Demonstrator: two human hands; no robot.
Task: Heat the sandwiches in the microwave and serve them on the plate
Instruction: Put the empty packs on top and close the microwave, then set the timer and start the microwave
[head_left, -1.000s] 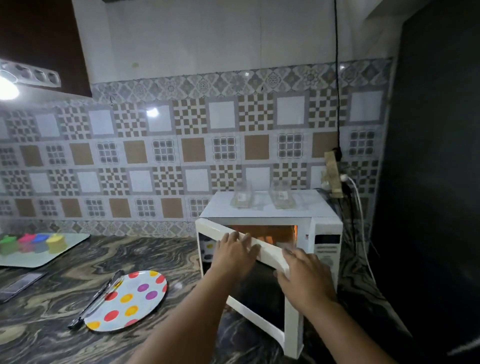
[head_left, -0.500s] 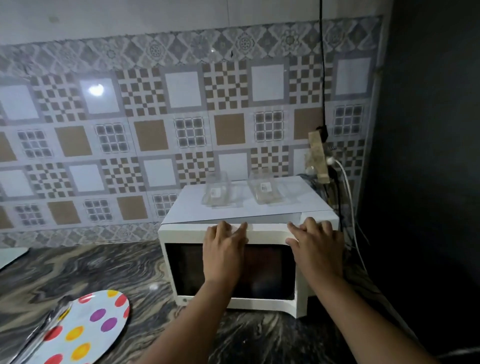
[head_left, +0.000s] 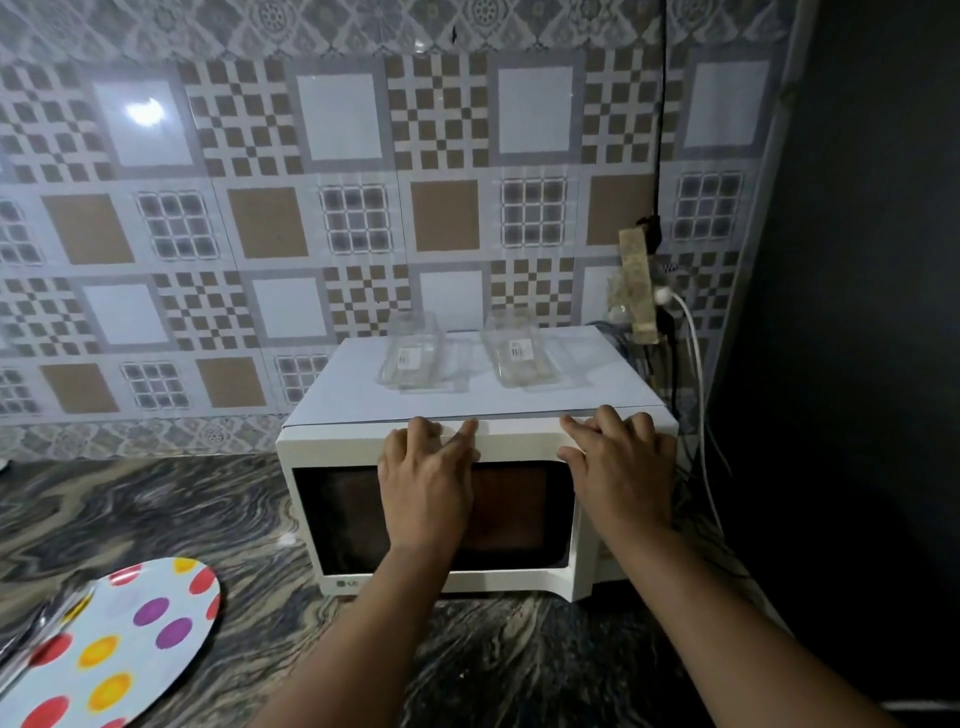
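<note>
Left hand (head_left: 426, 478) and right hand (head_left: 621, 470) spread flat against microwave (head_left: 332, 499) door, likely pressing it latched.

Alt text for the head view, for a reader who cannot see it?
Both hands, left and right, press flat against the closed door of a white microwave on a marbled counter. Two clear containers sit on top; a polka-dot plate lies lower left.

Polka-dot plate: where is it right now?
In the head view the polka-dot plate lies on the marble counter at lower left, left of the microwave.
</note>
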